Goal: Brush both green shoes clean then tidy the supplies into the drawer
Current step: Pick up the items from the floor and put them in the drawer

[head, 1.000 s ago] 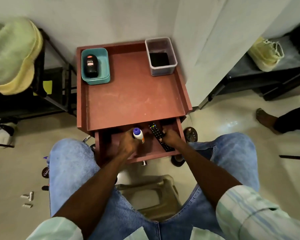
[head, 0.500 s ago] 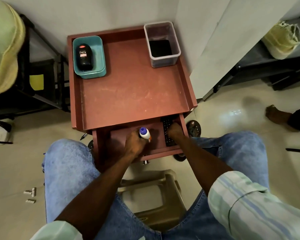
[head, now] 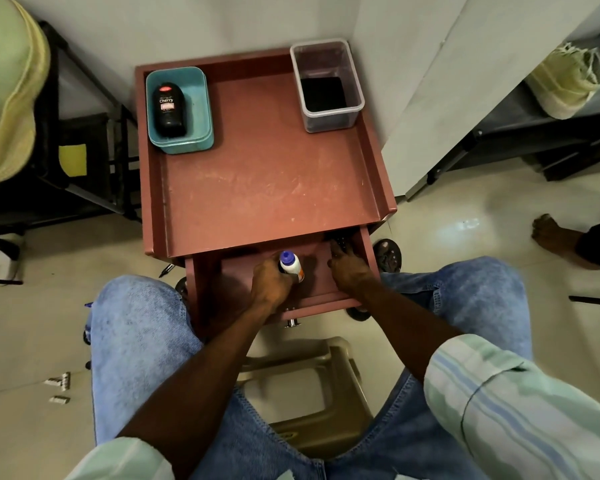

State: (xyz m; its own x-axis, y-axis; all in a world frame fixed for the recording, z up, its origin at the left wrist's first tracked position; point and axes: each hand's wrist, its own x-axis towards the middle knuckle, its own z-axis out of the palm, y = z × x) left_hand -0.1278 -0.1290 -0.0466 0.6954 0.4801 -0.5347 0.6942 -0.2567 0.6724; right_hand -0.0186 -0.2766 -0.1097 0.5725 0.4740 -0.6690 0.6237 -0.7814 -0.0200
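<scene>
The reddish-brown cart's drawer (head: 326,303) is pulled open in front of my knees. Inside it, my left hand (head: 267,287) grips a small white bottle with a blue cap (head: 290,265), held upright. My right hand (head: 350,271) reaches into the drawer's right side, fingertips touching a black remote (head: 340,241) that lies mostly hidden under the cart top. One pale green shoe (head: 568,81) lies on a dark shelf at the upper right; another green shoe (head: 7,91) sits on a rack at the upper left.
On the cart top (head: 264,181), a teal tray (head: 201,109) holds a black bottle (head: 168,110), and a clear tub (head: 326,114) has a dark block inside. A beige stool (head: 309,393) is beneath me. Another person's foot (head: 551,237) is at the right. Small bits (head: 59,382) lie on the floor.
My right hand has slid the remote from lying diagonally in the open drawer to deep in its right back corner. My left hand kept the bottle upright. The camera tilted closer.
</scene>
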